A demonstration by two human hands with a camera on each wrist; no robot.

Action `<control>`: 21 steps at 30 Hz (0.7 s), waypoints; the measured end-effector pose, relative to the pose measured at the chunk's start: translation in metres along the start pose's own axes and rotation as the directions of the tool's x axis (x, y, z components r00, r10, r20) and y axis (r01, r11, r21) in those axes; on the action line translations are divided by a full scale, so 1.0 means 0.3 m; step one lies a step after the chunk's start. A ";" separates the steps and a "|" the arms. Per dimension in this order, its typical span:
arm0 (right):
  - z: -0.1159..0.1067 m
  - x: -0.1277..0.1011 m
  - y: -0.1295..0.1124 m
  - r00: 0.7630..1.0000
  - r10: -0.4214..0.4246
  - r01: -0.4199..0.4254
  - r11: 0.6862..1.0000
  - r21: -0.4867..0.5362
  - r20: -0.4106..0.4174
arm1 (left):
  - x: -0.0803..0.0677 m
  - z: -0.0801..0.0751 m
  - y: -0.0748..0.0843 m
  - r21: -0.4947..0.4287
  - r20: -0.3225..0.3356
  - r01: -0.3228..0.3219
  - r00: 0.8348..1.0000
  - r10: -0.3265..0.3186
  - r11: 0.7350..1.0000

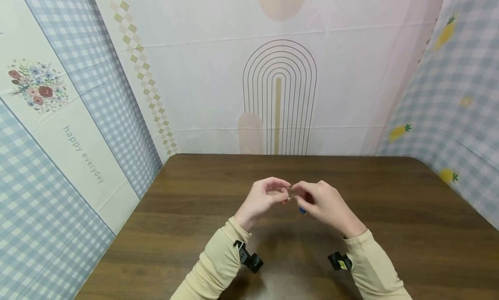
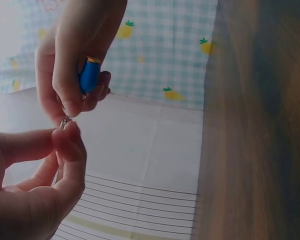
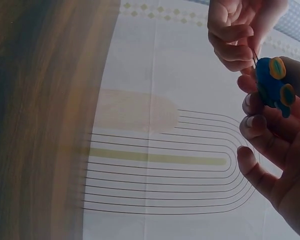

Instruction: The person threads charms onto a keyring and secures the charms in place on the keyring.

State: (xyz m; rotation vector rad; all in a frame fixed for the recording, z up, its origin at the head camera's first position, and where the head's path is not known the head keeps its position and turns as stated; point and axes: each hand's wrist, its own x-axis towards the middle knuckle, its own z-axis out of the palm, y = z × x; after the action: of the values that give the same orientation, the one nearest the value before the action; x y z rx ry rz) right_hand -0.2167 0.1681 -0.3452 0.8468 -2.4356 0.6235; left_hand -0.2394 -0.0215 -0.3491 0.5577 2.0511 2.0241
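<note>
While you hold both hands raised above the table, the entries run as follows. Left hand [image 1: 259, 200]: thumb and forefinger pinching a metal key ring [image 2: 65, 122], the other fingers bent. Right hand [image 1: 326, 205]: thumb and forefinger pinching the same ring from the opposite side, its fingertips just beside your left ones. Key ring: one, thin, silvery, held in the air between your two sets of fingertips. Blue charm [image 3: 270, 86]: one, small, rounded, with orange-rimmed discs, lying against the fingers of your right hand; what it depicts, you cannot tell from these views. Sleeves: two, pale yellow, the left [image 1: 212, 259] and the right [image 1: 376, 265], each bearing a black wrist camera, left [image 1: 249, 257] and right [image 1: 340, 262]. Table [image 1: 195, 191]: dark brown wood grain, rounded far corners, beneath your hands. White cloth [image 1: 210, 88]: behind the table, printed with line arches and a diamond border. Gingham cloth [image 1: 39, 131]: to your left, blue and white, with a bouquet and "happy everyday". Pineapple-printed cloth [image 1: 468, 131]: to your right, checked.
</note>
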 end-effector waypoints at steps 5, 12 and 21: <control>0.000 0.000 0.003 1.000 -0.009 0.009 1.000 0.003 -0.003 | 0.004 -0.001 -0.004 -0.003 -0.064 0.001 0.998 -0.001 1.000; -0.004 0.003 0.003 0.999 -0.014 0.016 0.999 -0.042 0.030 | 0.011 -0.005 -0.015 0.044 -0.027 -0.002 1.000 0.003 0.999; -0.001 0.003 0.005 0.998 -0.015 0.017 0.999 -0.029 0.062 | 0.013 -0.003 -0.021 0.078 0.035 0.017 0.999 -0.020 0.997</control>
State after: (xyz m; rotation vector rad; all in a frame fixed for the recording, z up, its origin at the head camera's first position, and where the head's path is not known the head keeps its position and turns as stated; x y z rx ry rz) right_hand -0.2182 0.1690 -0.3450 0.8855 -2.4844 0.5611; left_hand -0.2441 -0.0205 -0.3549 0.5825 2.1130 1.9169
